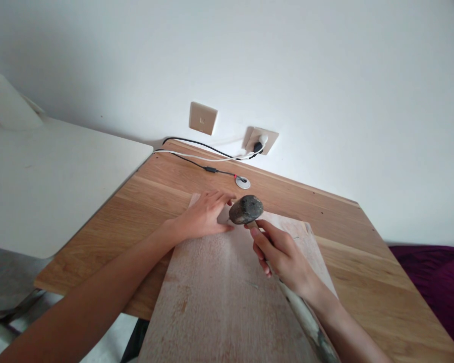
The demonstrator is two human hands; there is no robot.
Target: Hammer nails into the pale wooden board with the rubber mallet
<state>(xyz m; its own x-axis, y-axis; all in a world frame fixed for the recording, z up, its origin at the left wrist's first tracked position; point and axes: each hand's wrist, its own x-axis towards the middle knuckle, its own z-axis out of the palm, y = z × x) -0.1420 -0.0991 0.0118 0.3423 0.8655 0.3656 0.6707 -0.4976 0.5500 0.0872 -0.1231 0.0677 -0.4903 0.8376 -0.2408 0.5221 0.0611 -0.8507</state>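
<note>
My right hand [283,254] is wrapped around the handle of a mallet [245,209], close below its dark, worn head. The long pale handle runs back under my forearm toward the lower right. Below the mallet lies a whitish wooden board [212,302]. My left hand [208,214] rests on the board's far left part, thumb and fingers apart, just left of the mallet head. The mallet head hides part of the space in front of those fingers. A small thin mark or nail [295,238] shows near the board's far right edge; I cannot tell which.
The board lies on a wooden table [348,257] against a white wall. Black and white cables [196,158] run along the back to a wall socket [263,140], near a round cable grommet [242,182]. A white table [68,186] adjoins on the left; purple cloth [435,282] is at right.
</note>
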